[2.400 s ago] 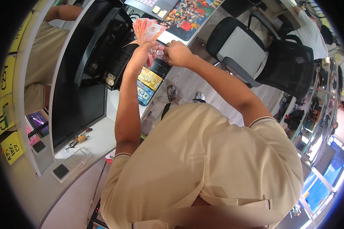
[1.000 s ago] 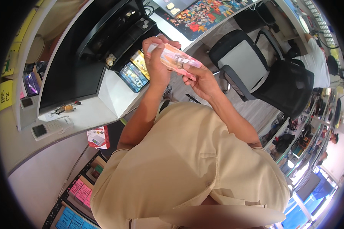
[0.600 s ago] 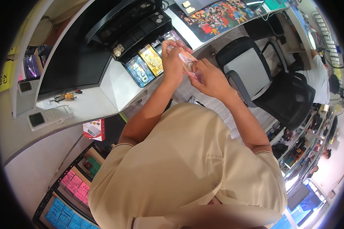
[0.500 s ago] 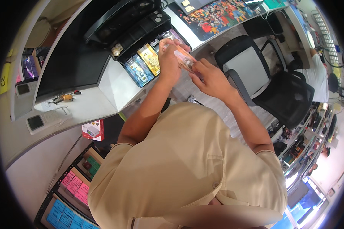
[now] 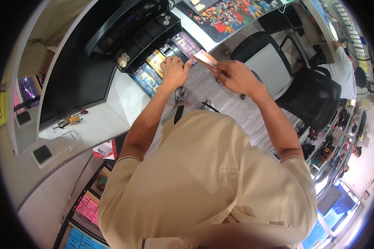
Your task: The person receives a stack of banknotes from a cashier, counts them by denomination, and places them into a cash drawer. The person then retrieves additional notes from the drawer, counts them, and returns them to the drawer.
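Observation:
My right hand (image 5: 239,77) pinches a bundle of orange banknotes (image 5: 206,58), held out to the left, close to the front right of the cash drawer (image 5: 129,69). Over the drawer's front edge lies my left hand (image 5: 174,74), thumb apart from its fingers and no notes seen in it. Its fingertips reach the yellow banknotes (image 5: 156,61) and the dark slot beside them; whether they press on anything is hidden. Blue banknotes (image 5: 146,79) fill the leftmost slot, and purple banknotes (image 5: 184,43) the rightmost. Coins (image 5: 123,60) sit in the drawer's left cup.
A black monitor (image 5: 77,79) stands left of the drawer, with keys (image 5: 72,119) and a white handheld device (image 5: 50,151) on the counter. To the right are a black office chair (image 5: 305,93) and a colourful desk mat (image 5: 232,18). A person in white (image 5: 340,74) is farther right.
My left hand has let go of the orange banknotes and moved down-left onto the drawer. My right hand keeps the notes and has shifted slightly right.

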Demonstrator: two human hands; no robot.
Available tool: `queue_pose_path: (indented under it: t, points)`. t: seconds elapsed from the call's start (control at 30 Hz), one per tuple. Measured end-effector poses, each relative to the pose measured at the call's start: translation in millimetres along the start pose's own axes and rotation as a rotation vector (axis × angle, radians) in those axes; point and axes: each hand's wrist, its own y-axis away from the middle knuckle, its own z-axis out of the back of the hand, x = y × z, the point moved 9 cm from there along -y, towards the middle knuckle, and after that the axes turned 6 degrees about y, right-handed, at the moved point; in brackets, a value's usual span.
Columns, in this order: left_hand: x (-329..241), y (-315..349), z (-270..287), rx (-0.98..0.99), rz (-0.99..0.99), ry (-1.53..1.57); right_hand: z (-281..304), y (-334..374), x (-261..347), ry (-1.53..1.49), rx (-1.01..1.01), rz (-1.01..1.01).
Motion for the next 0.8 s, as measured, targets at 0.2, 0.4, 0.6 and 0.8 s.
queue_pose_path:
  t: [0.2,0.4,0.6,0.8]
  points:
    - [16.7,-16.4,74.6,-0.171,-0.003,0.368,-48.8,-53.0,7.0,0.087,0.077,0.096]
    - [24.7,-29.2,110.5,-0.116,0.138,0.632,-116.0,-139.8,18.4,0.237,-0.007,0.121]
    - [16.0,-20.7,96.9,-0.011,0.1,0.57,-141.8,-136.6,20.4,0.282,-0.078,0.13]
    - [18.3,-17.6,82.5,0.048,0.026,0.517,-127.0,-101.9,24.5,0.312,-0.282,0.07]
